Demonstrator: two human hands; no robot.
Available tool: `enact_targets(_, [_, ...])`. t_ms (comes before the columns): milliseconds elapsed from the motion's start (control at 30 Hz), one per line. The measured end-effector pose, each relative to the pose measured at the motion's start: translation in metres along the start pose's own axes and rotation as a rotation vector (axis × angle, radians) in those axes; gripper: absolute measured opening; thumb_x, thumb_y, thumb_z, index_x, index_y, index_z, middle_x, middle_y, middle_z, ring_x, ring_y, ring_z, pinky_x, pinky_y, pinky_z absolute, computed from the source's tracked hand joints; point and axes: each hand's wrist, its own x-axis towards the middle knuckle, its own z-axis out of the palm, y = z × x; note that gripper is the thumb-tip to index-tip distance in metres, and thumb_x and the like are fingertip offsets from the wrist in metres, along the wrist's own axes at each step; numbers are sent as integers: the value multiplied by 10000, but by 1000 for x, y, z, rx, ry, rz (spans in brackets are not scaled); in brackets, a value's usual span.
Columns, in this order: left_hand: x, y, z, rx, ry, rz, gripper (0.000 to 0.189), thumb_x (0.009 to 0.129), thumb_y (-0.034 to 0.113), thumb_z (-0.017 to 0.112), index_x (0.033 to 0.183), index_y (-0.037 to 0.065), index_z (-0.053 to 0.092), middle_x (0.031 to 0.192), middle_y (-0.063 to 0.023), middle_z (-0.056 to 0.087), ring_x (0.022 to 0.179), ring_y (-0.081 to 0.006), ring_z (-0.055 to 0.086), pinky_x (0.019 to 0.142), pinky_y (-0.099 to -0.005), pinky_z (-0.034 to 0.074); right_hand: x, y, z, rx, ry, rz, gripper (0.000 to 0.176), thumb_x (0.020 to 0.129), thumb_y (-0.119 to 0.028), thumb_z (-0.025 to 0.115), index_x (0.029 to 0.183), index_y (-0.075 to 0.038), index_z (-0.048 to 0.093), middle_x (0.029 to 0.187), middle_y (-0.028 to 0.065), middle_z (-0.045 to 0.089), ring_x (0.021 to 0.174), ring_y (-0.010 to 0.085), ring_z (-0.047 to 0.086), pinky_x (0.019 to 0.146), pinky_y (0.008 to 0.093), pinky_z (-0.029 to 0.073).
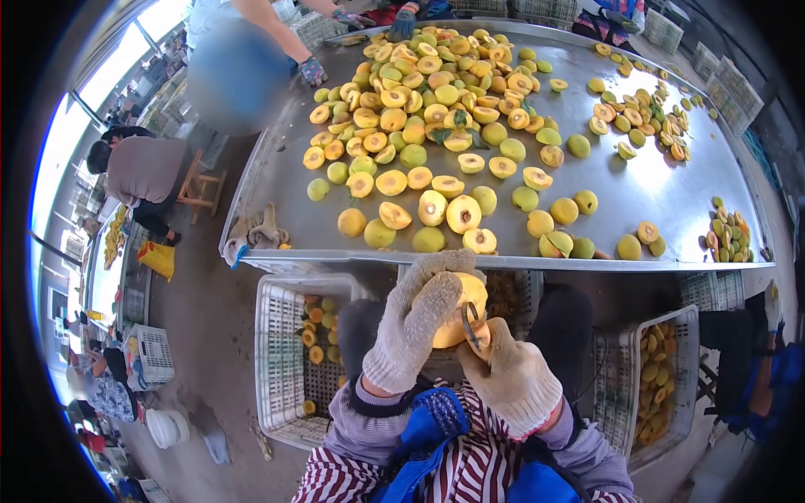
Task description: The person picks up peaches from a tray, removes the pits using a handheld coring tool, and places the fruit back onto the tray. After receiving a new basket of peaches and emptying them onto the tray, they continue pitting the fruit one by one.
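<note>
My left hand (412, 323), in a grey knit glove, wraps around a yellow peach half (457, 323) held over my lap. My right hand (509, 375), also gloved, grips a small curved metal pitting tool (472, 323) whose loop presses into the fruit's cut face. Both hands sit just below the front edge of the metal table (277, 180). On the table lies a big heap of peaches (436, 92), many halved with the pit hollow showing.
White plastic crates stand on the floor: one at my left (281, 352) with a few peach halves, one at my right (650, 377) holding several. Grey gloves (256, 230) lie at the table's left corner. Other people work at the far side and on the left.
</note>
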Motion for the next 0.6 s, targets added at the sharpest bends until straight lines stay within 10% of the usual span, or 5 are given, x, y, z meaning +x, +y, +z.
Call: enact_targets(600, [-20, -38, 12, -381, 74, 86, 755, 968, 596, 551, 1430, 15, 412, 1356, -187, 559, 1127, -337, 647, 991, -441, 524, -7, -9, -2, -94, 82, 1, 251, 837, -113, 749, 959, -56, 536, 610, 134, 577, 525, 335, 628, 469, 408, 498])
